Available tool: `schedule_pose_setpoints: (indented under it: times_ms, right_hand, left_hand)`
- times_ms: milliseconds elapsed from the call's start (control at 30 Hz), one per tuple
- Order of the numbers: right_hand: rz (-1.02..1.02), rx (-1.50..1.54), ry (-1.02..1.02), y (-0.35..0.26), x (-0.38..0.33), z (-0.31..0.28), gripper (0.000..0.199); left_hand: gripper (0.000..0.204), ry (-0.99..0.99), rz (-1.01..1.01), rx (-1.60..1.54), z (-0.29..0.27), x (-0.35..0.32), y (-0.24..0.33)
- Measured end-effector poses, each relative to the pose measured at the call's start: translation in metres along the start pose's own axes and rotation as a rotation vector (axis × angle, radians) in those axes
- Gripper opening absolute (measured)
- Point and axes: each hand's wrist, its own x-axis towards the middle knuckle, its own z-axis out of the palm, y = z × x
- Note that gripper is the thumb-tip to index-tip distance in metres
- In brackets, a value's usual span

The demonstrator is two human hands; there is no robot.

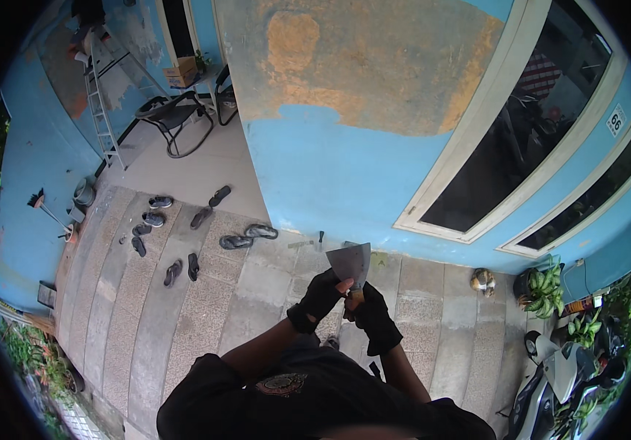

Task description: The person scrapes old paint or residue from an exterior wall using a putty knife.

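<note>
Item: wide putty knife (350, 264), dull grey blade, wooden handle, held upright before the chest. Gloved fingers (363, 299) of the right hand (374, 317) are closed around the handle; the left hand (321, 295) is pinched on the blade's lower edge. A cardboard box (181, 72), contents unseen, is set by the far doorway.

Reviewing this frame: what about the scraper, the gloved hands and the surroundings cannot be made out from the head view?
- Scraper handle: hidden inside the gloved hands; only the blade shows.
- Left hand and right hand: black gloves hide the fingers' exact grip.
- Small tool at the wall's foot: too small to identify.
- Room behind the window: dark and reflective, contents unclear.
- Scooter: cut off by the fisheye rim.
</note>
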Motion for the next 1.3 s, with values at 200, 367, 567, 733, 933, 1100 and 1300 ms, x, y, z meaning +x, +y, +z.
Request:
schedule_pose_setpoints:
  times_ms: [200,367,567,733,933,1100,1300]
  right_hand:
    - [0.082,-0.03,0.005,0.003,-0.059,0.002,0.021]
    - [0.033,-0.092,0.082,0.003,-0.094,0.026,0.018]
    - [0.013,-0.047,0.018,0.02,-0.121,0.096,0.016]
    - [0.028,-0.196,-0.013,0.063,-0.131,0.169,0.017]
    - [0.065,0.018,-0.062,0.087,-0.161,0.224,0.019]
    - [0.066,-0.063,-0.082,0.064,-0.178,0.235,0.019]
    - [-0.017,-0.06,-0.052,0.066,-0.165,0.236,0.021]
  left_hand:
    - [0.027,-0.197,0.091,-0.171,0.018,-0.04,0.001]
    - [0.025,-0.263,0.084,-0.016,0.011,-0.068,0.014]
    - [0.026,-0.169,0.163,-0.026,-0.036,-0.139,0.025]
    - [0.02,-0.096,0.19,-0.002,-0.1,-0.2,0.034]
    - [0.015,-0.172,0.252,0.207,-0.144,-0.244,0.044]
    - [0.015,-0.173,0.367,0.269,-0.151,-0.253,0.05]
    - [0.022,-0.11,0.142,0.1,-0.152,-0.252,0.056]
